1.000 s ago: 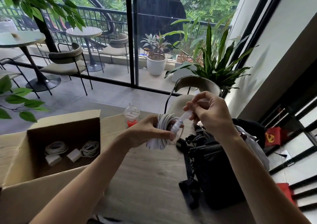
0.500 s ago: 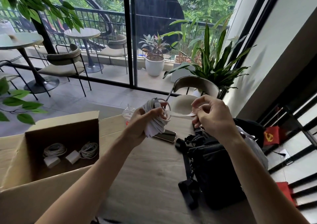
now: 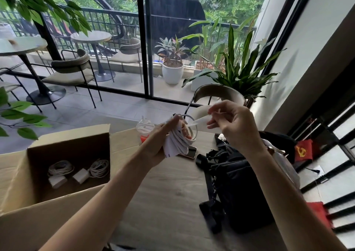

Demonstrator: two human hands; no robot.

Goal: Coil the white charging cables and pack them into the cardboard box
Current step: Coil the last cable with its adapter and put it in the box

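My left hand [image 3: 159, 137] grips a bundle of coiled white cable [image 3: 179, 142] above the far middle of the wooden table. My right hand [image 3: 232, 124] pinches the cable's loose white end [image 3: 196, 123], stretched a short way to the right of the coil. The open cardboard box [image 3: 17, 174] sits at the left of the table. Inside it lie two coiled white cables [image 3: 60, 167] [image 3: 99, 167], each with a white charger block [image 3: 57, 180] [image 3: 80, 175].
A black bag [image 3: 240, 189] with straps lies on the table at the right. A phone [image 3: 189, 151] lies flat under the coil, and a lidded drink cup [image 3: 145, 129] stands behind the box flap. A chair [image 3: 219, 92] and potted plants stand beyond the table.
Both hands have risen from just above the table. My left hand has turned the coil and my right hand has drawn the loose end out to the right.
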